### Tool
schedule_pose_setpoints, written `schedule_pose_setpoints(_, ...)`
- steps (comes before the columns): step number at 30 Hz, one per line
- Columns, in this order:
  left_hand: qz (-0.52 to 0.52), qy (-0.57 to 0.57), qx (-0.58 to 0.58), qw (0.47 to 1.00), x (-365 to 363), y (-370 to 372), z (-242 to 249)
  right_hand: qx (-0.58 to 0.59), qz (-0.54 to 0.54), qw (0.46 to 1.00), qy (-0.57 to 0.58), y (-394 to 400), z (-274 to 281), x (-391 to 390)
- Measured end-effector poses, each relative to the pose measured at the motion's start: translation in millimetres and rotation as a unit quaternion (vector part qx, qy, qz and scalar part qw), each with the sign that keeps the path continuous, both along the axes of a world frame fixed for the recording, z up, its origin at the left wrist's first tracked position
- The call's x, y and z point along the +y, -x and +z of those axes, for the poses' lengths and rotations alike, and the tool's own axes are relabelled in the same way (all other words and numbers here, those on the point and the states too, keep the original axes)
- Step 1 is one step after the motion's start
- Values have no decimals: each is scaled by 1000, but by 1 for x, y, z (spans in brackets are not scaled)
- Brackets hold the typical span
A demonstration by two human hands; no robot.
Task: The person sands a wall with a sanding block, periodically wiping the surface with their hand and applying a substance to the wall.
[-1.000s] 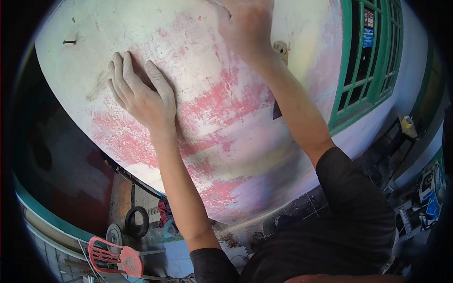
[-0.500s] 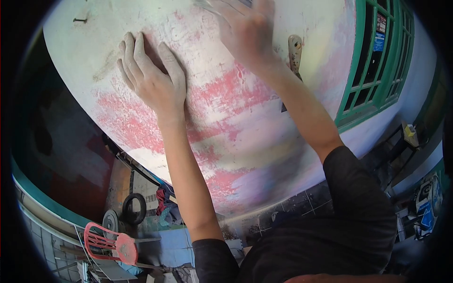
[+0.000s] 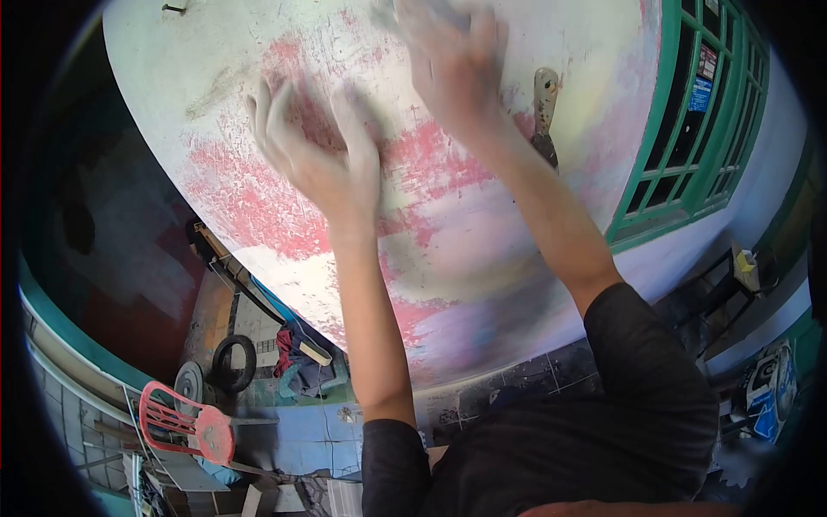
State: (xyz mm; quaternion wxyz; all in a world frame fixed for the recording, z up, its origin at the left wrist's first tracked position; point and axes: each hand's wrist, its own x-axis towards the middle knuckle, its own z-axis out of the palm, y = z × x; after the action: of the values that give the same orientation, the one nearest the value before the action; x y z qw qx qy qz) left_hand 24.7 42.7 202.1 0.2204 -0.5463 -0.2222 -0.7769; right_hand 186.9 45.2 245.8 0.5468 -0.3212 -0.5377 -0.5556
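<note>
A wall (image 3: 448,258) with pale, patchy paint and scraped pink areas fills the middle of the view. My left hand (image 3: 323,159), whitened with dust, is raised in front of it with fingers apart and bent, holding nothing. Higher and to the right, my right hand (image 3: 457,73) is against the wall, blurred by motion, with its fingers bent over a dark grey patch; I cannot tell what that is. Beside my right forearm, a putty knife (image 3: 544,99) with a paint-speckled handle stands out against the wall, its dark blade pointing down.
A nail (image 3: 174,9) sticks out of the wall at upper left. To the right is a green-framed window (image 3: 680,155) with bars. Below left are a red plastic chair (image 3: 211,431), a tire (image 3: 233,364) and a heap of cloth (image 3: 310,370). A small table (image 3: 743,267) stands at far right.
My left hand has shifted right and slightly down, and its fingers are more blurred. My right hand keeps moving at the wall's upper part. The view has shifted a little.
</note>
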Motion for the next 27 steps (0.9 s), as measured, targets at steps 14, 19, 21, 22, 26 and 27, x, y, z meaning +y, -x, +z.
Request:
schedule_pose_setpoints(14, -315, 430, -113, 839, -132, -53, -237, 73, 531, 657, 530, -25, -231, -92)
schedule_pose_setpoints(19, -374, 513, -200, 746, -154, -59, -279, 357, 671, 105, 642, -48, -330, -114)
schedule_pose_setpoints(21, -363, 513, -249, 737, -169, -67, -281, 402, 654, 29, 640, -52, -345, -124)
schedule_pose_setpoints(22, -352, 525, -276, 724, -175, -70, -284, 384, 666, -47, 638, -58, -348, -125)
schedule_pose_setpoints(26, -317, 531, -345, 706, -187, -74, -287, 360, 678, -118, 630, -56, -345, -139)
schedule_pose_setpoints(27, -310, 513, -362, 714, -188, -74, -288, 358, 683, -107, 627, -54, -345, -141)
